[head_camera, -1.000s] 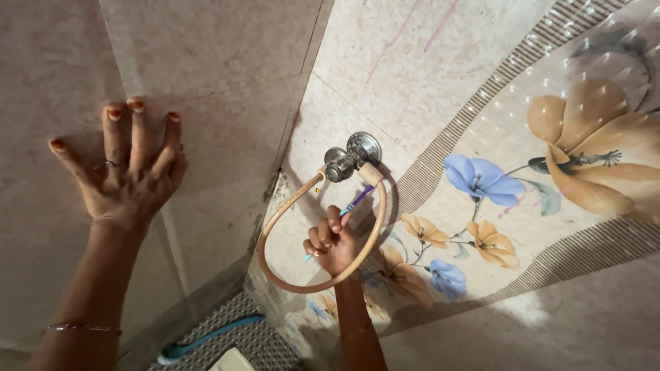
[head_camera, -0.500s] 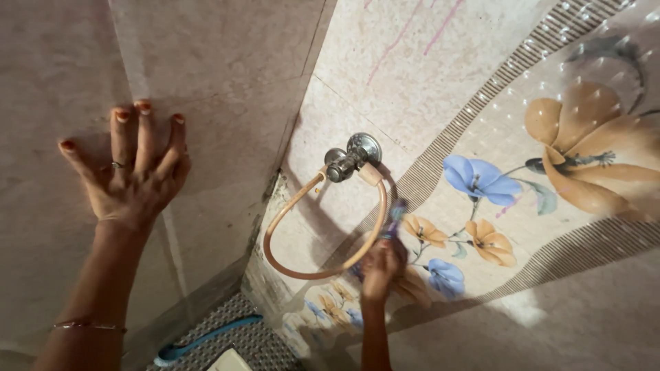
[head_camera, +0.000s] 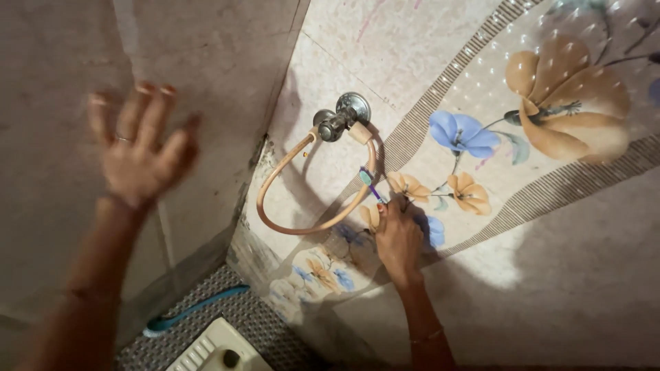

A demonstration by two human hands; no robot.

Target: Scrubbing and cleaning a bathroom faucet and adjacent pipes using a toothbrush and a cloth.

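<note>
While your right hand (head_camera: 399,237) grips the toothbrush (head_camera: 370,184) against the hose (head_camera: 302,227) below the tap (head_camera: 337,120), scrubbing looks mid-way; your left hand (head_camera: 141,154) hovers open, blurred.

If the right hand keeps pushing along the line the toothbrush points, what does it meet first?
Probably the tan hose loop: the right hand aims the toothbrush up-left, its head already at or beside the hose below the metal tap. Contact is unclear.

tiled bathroom: wall tap (head_camera: 340,120), squat toilet (head_camera: 216,350)
</note>
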